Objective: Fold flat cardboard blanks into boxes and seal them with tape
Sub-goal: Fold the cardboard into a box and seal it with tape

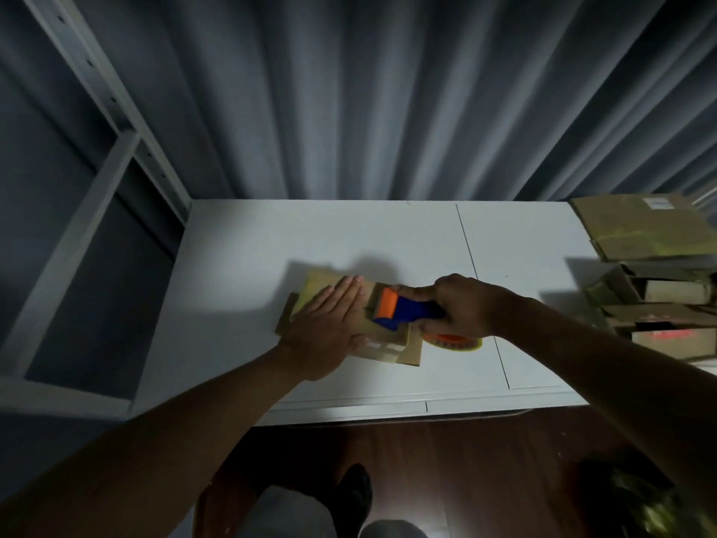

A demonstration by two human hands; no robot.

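Now, left hand (336,319) flat on small tan box (382,345), right hand (463,304) grip round blue/orange tape dispenser (407,308).

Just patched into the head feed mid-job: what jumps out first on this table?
At the middle of the white table, the right hand grips a blue and orange tape dispenser on a small brown cardboard box. The left hand presses flat on the box beside it. A pile of brown cardboard boxes sits at the table's right edge.

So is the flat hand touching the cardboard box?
Touching. In the head view, the left hand lies flat with straight fingers pressed on top of the cardboard box, no gap showing.
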